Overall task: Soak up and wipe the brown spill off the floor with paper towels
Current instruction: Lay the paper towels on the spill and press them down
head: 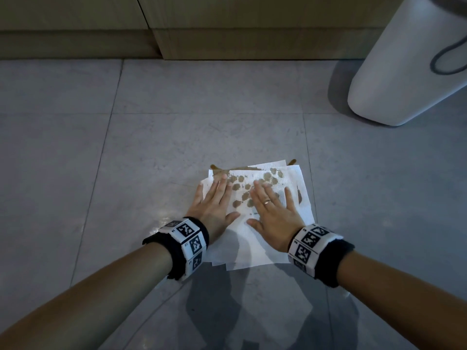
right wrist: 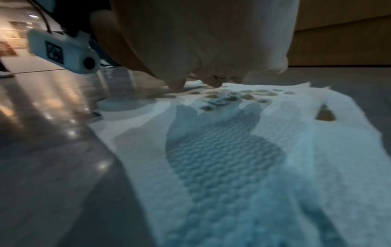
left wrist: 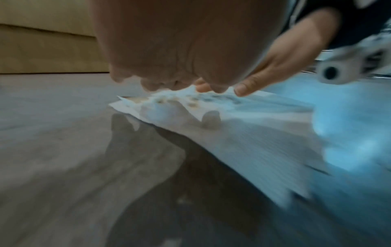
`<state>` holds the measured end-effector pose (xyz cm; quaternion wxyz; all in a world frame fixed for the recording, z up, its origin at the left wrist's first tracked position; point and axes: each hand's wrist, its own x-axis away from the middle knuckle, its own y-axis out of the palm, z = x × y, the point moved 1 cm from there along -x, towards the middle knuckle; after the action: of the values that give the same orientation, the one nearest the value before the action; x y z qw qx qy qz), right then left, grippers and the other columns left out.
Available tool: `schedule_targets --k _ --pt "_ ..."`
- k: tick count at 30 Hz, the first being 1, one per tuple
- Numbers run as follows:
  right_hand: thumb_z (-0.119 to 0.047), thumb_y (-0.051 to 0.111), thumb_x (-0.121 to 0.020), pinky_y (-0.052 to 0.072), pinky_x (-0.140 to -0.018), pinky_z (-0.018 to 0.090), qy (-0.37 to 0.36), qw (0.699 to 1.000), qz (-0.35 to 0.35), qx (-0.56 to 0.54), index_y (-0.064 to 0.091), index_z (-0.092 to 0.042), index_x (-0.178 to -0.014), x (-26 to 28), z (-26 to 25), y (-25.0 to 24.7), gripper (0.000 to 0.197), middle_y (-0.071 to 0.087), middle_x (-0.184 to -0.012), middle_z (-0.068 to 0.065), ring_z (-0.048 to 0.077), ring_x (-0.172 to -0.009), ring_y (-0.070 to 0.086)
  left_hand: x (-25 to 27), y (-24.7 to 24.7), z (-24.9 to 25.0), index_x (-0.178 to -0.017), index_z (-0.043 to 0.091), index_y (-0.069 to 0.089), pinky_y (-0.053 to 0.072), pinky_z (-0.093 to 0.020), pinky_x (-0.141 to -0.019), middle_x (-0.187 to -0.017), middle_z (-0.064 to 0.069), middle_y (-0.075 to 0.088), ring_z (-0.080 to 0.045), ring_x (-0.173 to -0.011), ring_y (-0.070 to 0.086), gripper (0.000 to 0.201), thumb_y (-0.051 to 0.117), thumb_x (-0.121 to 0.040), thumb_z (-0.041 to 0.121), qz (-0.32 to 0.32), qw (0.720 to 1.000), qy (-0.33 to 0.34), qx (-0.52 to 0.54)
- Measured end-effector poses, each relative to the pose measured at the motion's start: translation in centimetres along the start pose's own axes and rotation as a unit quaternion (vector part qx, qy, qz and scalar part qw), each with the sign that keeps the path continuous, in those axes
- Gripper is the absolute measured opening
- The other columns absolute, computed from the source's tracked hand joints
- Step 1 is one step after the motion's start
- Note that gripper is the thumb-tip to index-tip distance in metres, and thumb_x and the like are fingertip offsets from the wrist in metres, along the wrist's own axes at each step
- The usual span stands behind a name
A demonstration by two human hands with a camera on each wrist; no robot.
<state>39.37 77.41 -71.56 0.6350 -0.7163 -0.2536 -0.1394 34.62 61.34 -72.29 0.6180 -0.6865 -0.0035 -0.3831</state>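
Observation:
A stack of white paper towels [head: 257,238] lies flat on the grey tiled floor. Brown blotches [head: 242,195] have soaked through its far half, and brown spill [head: 292,162] shows on the floor just past its far edge. My left hand [head: 214,200] presses flat on the towels' left side with fingers straight. My right hand [head: 274,208], wearing a ring, presses flat on the middle with fingers spread. In the right wrist view the embossed towel [right wrist: 264,158] fills the foreground under my right hand [right wrist: 203,50], with blotches [right wrist: 249,96] near the fingertips. The left wrist view is blurred; my left hand [left wrist: 180,50] hovers over the towels [left wrist: 243,133].
A white rounded bin [head: 409,66] stands on the floor at the far right. Beige wooden cabinet fronts [head: 227,34] run along the far side. Grey floor tiles [head: 126,147] spread out to the left and beyond the towels.

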Motion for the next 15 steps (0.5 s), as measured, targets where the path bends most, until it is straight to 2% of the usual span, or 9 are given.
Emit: schedule_targets --k 2,4,6,7,8,9,11,13,15 --pt "-0.057 0.003 -0.090 -0.019 -0.106 0.046 -0.022 0.999 0.001 0.028 -0.016 -0.015 -0.144 0.3 -0.7 1.0 0.071 -0.032 -0.144 -0.004 0.016 -0.143 -0.017 1.3 0.9 0.7 -0.149 0.010 -0.008 -0.004 -0.045 -0.117 -0.158 -0.006 -0.013 -0.020 -0.147 -0.006 0.078 0.003 -0.090 0.058 0.011 0.999 0.025 -0.035" --pt "-0.058 -0.013 -0.079 -0.021 -0.103 0.047 -0.031 0.998 0.009 0.052 -0.016 -0.015 -0.144 0.3 -1.3 1.7 0.079 -0.032 -0.141 -0.005 0.017 -0.143 -0.015 2.2 1.8 1.2 -0.150 0.009 0.004 0.004 -0.045 -0.118 -0.159 -0.006 0.000 -0.021 -0.147 0.007 0.074 0.012 -0.092 0.055 0.021 0.998 0.043 -0.029" --pt "-0.058 -0.003 -0.083 -0.016 -0.105 0.048 -0.035 0.997 0.026 0.061 -0.008 -0.014 -0.146 0.3 -1.6 2.2 0.077 -0.020 -0.150 -0.001 0.018 -0.144 -0.008 3.0 2.2 1.4 -0.139 0.005 0.042 0.028 -0.046 -0.112 -0.149 -0.011 0.037 -0.023 -0.135 0.042 0.071 0.024 -0.089 0.051 0.022 0.998 0.057 -0.018" --pt "-0.057 0.009 -0.087 -0.009 -0.108 0.048 -0.038 0.996 0.038 0.076 0.005 -0.012 -0.147 0.4 -1.8 2.1 0.075 -0.004 -0.155 0.004 0.017 -0.144 0.004 3.0 2.5 1.3 -0.129 0.005 0.055 0.037 -0.045 -0.105 -0.138 -0.012 0.052 -0.023 -0.124 0.054 0.072 0.025 -0.084 0.051 0.006 0.997 0.068 -0.025" --pt "-0.056 0.019 -0.087 0.000 -0.112 0.049 -0.031 0.995 0.030 0.087 0.023 -0.011 -0.144 0.6 -2.1 2.1 0.073 0.018 -0.154 0.006 0.017 -0.141 0.022 3.1 3.0 1.0 -0.123 0.004 0.061 0.041 -0.045 -0.102 -0.130 -0.012 0.059 -0.023 -0.118 0.060 0.073 0.025 -0.081 0.051 0.002 0.997 0.077 -0.032" --pt "-0.056 0.024 -0.086 0.007 -0.115 0.049 -0.034 0.996 0.024 0.078 0.039 -0.011 -0.138 0.6 -2.3 2.3 0.071 0.037 -0.147 0.007 0.018 -0.135 0.037 3.2 3.2 0.8 -0.121 0.003 0.062 0.039 -0.045 -0.101 -0.127 -0.013 0.061 -0.024 -0.115 0.062 0.073 0.026 -0.080 0.052 -0.007 0.996 0.081 -0.038" --pt "-0.056 0.021 -0.084 0.006 -0.112 0.048 -0.065 0.997 -0.006 0.050 0.053 -0.008 -0.128 0.7 -2.5 2.9 0.072 0.053 -0.136 0.007 0.021 -0.125 0.051 3.2 3.5 0.3 -0.119 0.000 0.063 0.031 -0.043 -0.101 -0.125 -0.016 0.062 -0.026 -0.112 0.063 0.075 0.024 -0.083 0.054 -0.029 0.994 0.098 -0.044" --pt "-0.058 0.008 -0.091 0.009 -0.108 0.049 -0.072 0.997 -0.016 0.026 0.055 -0.006 -0.125 0.9 -2.6 3.6 0.078 0.054 -0.134 0.008 0.023 -0.123 0.052 3.2 3.8 0.0 -0.117 0.001 0.064 0.032 -0.041 -0.100 -0.123 -0.016 0.063 -0.026 -0.111 0.064 0.083 0.008 -0.092 0.057 -0.040 0.993 0.104 -0.049" --pt "-0.059 -0.007 -0.090 0.013 -0.109 0.052 -0.060 0.998 0.010 0.014 0.047 -0.005 -0.131 1.0 -2.5 4.0 0.086 0.046 -0.141 0.009 0.023 -0.128 0.047 3.2 4.2 -0.4 -0.118 0.002 0.062 0.049 -0.036 -0.094 -0.122 -0.014 0.065 -0.024 -0.108 0.065 0.087 -0.005 -0.095 0.052 -0.042 0.992 0.112 -0.044"
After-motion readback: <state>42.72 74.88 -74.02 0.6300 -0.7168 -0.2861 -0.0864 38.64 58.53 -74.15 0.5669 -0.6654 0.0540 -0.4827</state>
